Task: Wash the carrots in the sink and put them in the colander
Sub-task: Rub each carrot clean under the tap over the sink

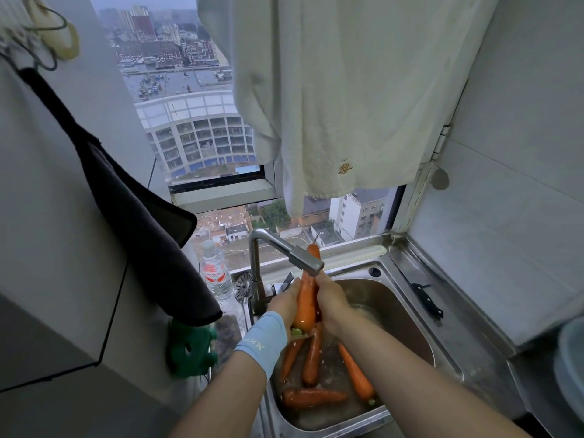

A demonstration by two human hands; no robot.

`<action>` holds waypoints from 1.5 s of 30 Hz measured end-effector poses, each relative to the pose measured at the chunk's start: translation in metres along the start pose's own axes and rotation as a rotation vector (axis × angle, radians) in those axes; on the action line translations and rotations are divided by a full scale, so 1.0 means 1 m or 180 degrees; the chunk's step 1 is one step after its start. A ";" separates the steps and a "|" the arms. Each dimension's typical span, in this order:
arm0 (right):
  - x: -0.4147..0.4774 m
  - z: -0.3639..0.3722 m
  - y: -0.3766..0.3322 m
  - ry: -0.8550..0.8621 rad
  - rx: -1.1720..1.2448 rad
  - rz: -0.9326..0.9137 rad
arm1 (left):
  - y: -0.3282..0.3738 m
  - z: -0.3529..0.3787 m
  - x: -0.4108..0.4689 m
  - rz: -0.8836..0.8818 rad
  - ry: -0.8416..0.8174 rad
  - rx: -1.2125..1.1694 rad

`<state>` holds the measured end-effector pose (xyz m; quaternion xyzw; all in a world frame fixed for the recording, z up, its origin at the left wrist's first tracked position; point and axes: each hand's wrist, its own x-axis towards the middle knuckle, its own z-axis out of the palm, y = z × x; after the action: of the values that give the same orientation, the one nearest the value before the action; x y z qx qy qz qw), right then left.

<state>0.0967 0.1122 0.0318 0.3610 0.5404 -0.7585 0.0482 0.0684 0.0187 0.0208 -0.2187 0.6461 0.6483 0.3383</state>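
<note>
I hold one long orange carrot (306, 300) upright under the faucet spout (308, 260), its tip poking up behind the spout. My left hand (284, 303), with a blue wristband, grips its left side near the stem end. My right hand (331, 300) wraps its right side. Below, several more carrots (313, 396) lie wet in the steel sink (407, 314). No colander is in view.
A black-handled knife (426, 300) lies on the sink's right ledge. A water bottle (216, 276) and a sink strainer (242, 287) stand left of the faucet. A dark cloth (139, 222) hangs on the left, a white towel (341, 99) over the window. A grey container (572, 368) sits at the right edge.
</note>
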 end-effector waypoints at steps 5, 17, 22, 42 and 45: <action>-0.005 -0.007 0.006 -0.0451 0.0019 0.0151 | 0.000 -0.004 -0.007 -0.0349 -0.0232 -0.0449; -0.011 0.003 0.000 0.0124 0.0129 0.0314 | 0.002 0.005 -0.019 0.0002 -0.0071 0.0244; -0.010 -0.005 0.008 -0.0451 -0.0077 0.0036 | 0.002 0.000 -0.010 -0.0036 0.0340 0.0546; -0.009 -0.008 0.002 -0.0420 -0.0051 0.0270 | 0.005 0.000 -0.018 -0.0137 0.0071 0.0014; -0.005 -0.002 0.000 -0.0128 -0.0139 0.0266 | 0.001 0.006 -0.015 -0.0118 -0.0051 -0.0167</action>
<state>0.1011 0.1126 0.0346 0.3668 0.5403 -0.7509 0.0985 0.0788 0.0222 0.0329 -0.2342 0.6220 0.6604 0.3496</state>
